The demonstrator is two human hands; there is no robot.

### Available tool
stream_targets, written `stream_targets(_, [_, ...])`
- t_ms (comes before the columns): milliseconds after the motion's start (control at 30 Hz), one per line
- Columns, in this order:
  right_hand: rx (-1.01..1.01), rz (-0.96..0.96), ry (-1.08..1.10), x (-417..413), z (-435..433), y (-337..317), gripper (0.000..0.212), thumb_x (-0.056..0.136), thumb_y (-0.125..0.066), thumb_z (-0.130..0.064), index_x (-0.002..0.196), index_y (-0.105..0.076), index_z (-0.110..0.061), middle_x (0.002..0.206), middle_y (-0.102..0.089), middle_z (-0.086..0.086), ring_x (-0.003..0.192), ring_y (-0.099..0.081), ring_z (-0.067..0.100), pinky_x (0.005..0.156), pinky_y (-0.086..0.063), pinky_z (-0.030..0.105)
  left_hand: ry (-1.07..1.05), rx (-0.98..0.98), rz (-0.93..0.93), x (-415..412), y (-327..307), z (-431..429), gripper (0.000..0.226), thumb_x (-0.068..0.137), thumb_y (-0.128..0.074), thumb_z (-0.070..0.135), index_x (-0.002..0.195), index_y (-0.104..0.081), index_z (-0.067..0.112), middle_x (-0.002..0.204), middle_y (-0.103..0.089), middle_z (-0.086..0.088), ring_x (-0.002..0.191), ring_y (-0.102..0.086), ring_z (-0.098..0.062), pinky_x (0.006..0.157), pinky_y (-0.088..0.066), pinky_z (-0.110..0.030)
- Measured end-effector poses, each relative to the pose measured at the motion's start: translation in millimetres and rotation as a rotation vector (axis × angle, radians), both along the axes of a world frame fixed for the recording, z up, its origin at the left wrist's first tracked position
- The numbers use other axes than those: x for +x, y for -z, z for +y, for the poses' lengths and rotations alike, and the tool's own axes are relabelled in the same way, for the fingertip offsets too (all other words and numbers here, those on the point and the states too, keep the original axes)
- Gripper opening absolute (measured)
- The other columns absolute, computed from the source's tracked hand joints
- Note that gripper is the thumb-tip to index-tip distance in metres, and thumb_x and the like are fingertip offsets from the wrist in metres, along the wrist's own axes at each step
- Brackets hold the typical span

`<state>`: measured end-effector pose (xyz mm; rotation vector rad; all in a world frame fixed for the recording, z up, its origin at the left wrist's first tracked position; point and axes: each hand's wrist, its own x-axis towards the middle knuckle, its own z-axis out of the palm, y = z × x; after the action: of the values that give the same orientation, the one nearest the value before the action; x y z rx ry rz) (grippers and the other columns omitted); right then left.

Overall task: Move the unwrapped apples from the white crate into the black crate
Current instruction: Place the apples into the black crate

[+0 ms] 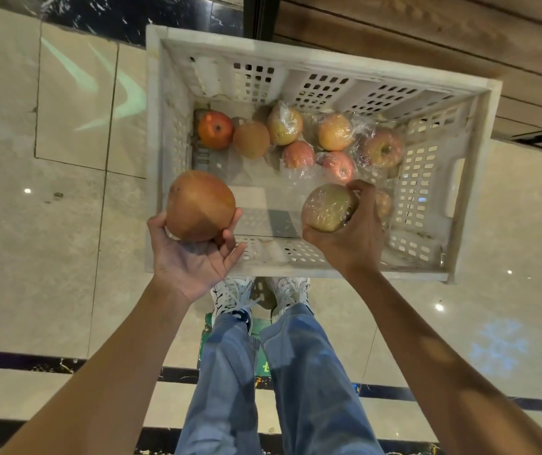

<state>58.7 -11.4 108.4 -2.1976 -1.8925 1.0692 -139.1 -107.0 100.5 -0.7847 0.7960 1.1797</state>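
Note:
The white crate [315, 269] stands on the floor in front of my feet. My left hand [194, 257] is palm up over the crate's near left corner and holds a large unwrapped reddish apple [200, 205]. Over the crate's near side, my right hand [351, 231] grips a greenish apple [327, 207] that looks covered in clear film. At the crate's far left lie a red unwrapped apple [215, 129] and a brownish unwrapped apple [251, 139]. Several film-wrapped apples [333, 131] fill the middle and right. No black crate is in view.
A polished beige tile floor [66, 224] surrounds the crate, with dark marble strips at the top and bottom. A wooden panel wall [427, 34] runs behind the crate at the upper right. My legs and white shoes [230, 297] stand just before the crate.

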Motion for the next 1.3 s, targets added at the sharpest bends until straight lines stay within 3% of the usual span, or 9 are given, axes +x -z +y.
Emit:
stream_targets(300, [-0.264,-0.193,-0.005,23,18,88,0.087,0.054,-0.084,-0.034,0.123,-0.033,-0.021,0.124,-0.048,0.003,0.106,-0.054,0.032,0.079,-0.047,0.039,0.275,0.001,0.201,-6,47,25,0.131,0.013,-0.087,0.043,0.134,-0.045,0.012,0.128,-0.056,-0.014,0.068,-0.069,-0.017,0.065,-0.057,-0.031])
stream_targets(367, [-0.306,-0.226,-0.006,30,20,109,0.083,0.056,-0.083,-0.033,0.121,-0.033,-0.021,0.122,-0.048,0.005,0.105,-0.055,0.033,0.076,-0.047,0.039,0.364,-0.004,0.231,-1,58,32,0.124,0.007,-0.088,0.042,0.122,-0.052,0.012,0.125,-0.057,-0.014,0.067,-0.071,-0.018,0.065,-0.057,-0.032])
stream_targets(500, [-0.326,-0.297,-0.052,42,22,152,0.090,0.058,-0.084,-0.033,0.128,-0.030,-0.021,0.124,-0.045,0.009,0.108,-0.054,0.034,0.077,-0.046,0.039,0.414,-0.044,0.214,14,86,44,0.115,0.002,-0.088,0.035,0.109,-0.056,0.010,0.095,-0.072,-0.012,0.070,-0.073,-0.022,0.057,-0.058,-0.035])
stream_targets(567, [-0.316,-0.314,-0.072,46,22,173,0.095,0.057,-0.085,-0.032,0.132,-0.027,-0.020,0.126,-0.043,0.011,0.110,-0.052,0.036,0.082,-0.048,0.043,0.443,-0.046,0.216,20,100,48,0.097,0.015,-0.087,0.027,0.106,-0.056,0.011,0.098,-0.069,-0.014,0.071,-0.073,-0.023,0.056,-0.059,-0.035])
stream_targets(700, [-0.323,-0.322,-0.083,50,23,209,0.094,0.060,-0.083,-0.025,0.133,-0.025,-0.017,0.127,-0.041,0.014,0.113,-0.050,0.036,0.084,-0.049,0.044,0.550,-0.066,0.283,26,122,52,0.050,0.057,-0.063,0.034,0.104,-0.054,0.020,0.103,-0.062,-0.009,0.066,-0.072,-0.020,0.061,-0.060,-0.034])
stream_targets(900, [-0.274,-0.378,-0.113,56,24,234,0.082,0.066,-0.077,-0.030,0.129,-0.028,-0.012,0.125,-0.042,0.014,0.114,-0.049,0.037,0.082,-0.048,0.045,0.664,-0.004,0.304,22,134,49,0.084,0.040,-0.066,0.041,0.119,-0.053,0.019,0.092,-0.070,-0.004,0.074,-0.072,-0.019,0.066,-0.060,-0.031])
stream_targets(1067, [-0.300,-0.411,-0.199,51,25,237,0.082,0.073,-0.075,-0.028,0.134,-0.025,-0.006,0.127,-0.037,0.020,0.120,-0.039,0.039,0.095,-0.041,0.046,0.724,0.023,0.322,16,132,51,0.082,0.041,-0.072,0.035,0.118,-0.052,0.019,0.088,-0.075,-0.004,0.079,-0.073,-0.020,0.071,-0.060,-0.033])
stream_targets(1200, [-0.440,-0.353,-0.178,52,34,227,0.094,0.062,-0.085,-0.023,0.133,-0.025,-0.009,0.128,-0.036,0.018,0.122,-0.038,0.039,0.100,-0.039,0.045,0.838,0.052,0.420,16,121,55,0.075,0.037,-0.073,0.035,0.108,-0.055,0.020,0.104,-0.069,-0.004,0.089,-0.070,-0.018,0.082,-0.056,-0.036])
stream_targets(1300, [-0.501,-0.261,-0.123,54,38,210,0.099,0.061,-0.086,-0.026,0.137,-0.022,-0.014,0.132,-0.033,0.017,0.126,-0.035,0.037,0.104,-0.036,0.044,0.916,0.033,0.538,17,106,58,0.081,0.038,-0.074,0.035,0.114,-0.054,0.016,0.101,-0.069,0.000,0.080,-0.070,-0.011,0.079,-0.055,-0.035])
